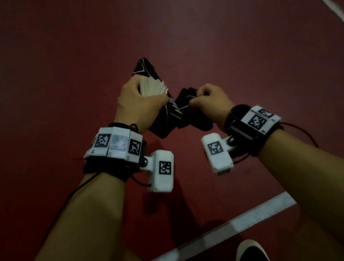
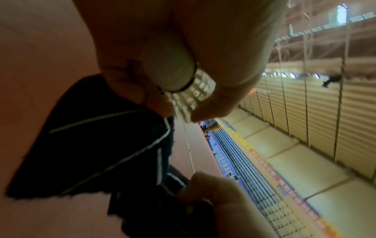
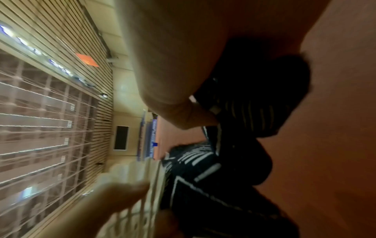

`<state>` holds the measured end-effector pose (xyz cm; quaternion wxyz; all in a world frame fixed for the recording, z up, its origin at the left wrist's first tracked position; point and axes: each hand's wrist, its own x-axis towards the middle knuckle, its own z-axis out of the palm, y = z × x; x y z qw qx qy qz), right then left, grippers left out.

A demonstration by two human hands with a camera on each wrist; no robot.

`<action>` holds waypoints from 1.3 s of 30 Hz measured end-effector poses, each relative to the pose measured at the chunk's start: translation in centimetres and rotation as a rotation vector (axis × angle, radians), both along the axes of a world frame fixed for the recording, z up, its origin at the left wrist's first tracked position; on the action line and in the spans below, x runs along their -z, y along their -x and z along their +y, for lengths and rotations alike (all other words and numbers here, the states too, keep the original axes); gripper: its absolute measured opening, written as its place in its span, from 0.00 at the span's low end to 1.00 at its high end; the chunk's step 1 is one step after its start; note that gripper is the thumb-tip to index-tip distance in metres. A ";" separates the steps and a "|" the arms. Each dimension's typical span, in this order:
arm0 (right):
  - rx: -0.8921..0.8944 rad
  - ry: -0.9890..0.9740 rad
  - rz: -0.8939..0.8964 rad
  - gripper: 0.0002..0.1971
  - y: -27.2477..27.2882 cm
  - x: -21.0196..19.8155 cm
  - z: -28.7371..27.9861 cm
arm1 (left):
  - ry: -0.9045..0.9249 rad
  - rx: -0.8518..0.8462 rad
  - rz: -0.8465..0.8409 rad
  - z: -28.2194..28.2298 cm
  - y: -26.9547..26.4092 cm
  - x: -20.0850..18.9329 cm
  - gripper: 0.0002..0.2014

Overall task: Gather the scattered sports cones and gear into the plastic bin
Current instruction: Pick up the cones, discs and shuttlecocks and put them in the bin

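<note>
Above the dark red floor (image 1: 52,80), the left hand (image 1: 139,104) curls around a white shuttlecock (image 1: 154,87) and black cloth (image 1: 169,113), and the right hand (image 1: 211,101) pinches that cloth's other end.

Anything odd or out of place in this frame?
Mildly: the left hand holds a white shuttlecock together with one end of a black cloth, while the right hand grips the other end. No plastic bin or cones are in view. Nothing looks damaged.
</note>
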<state>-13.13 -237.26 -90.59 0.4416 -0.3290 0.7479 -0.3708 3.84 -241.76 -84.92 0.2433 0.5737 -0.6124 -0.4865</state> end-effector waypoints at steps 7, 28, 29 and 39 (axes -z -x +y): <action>-0.031 0.033 0.042 0.17 0.4 -5.1 1.4 | -0.072 -0.033 0.146 1.0 3.1 -2.2 0.10; 0.356 -0.106 0.198 0.13 9.7 -69.7 26.5 | -0.366 0.557 0.239 18.1 17.7 -64.1 0.06; 0.437 -0.103 0.221 0.13 9.3 -72.0 29.8 | -0.370 0.643 0.248 20.6 18.5 -66.2 0.06; 1.222 -0.163 0.362 0.13 -2.4 -85.0 65.3 | -0.445 1.442 0.203 53.3 20.1 -78.3 0.11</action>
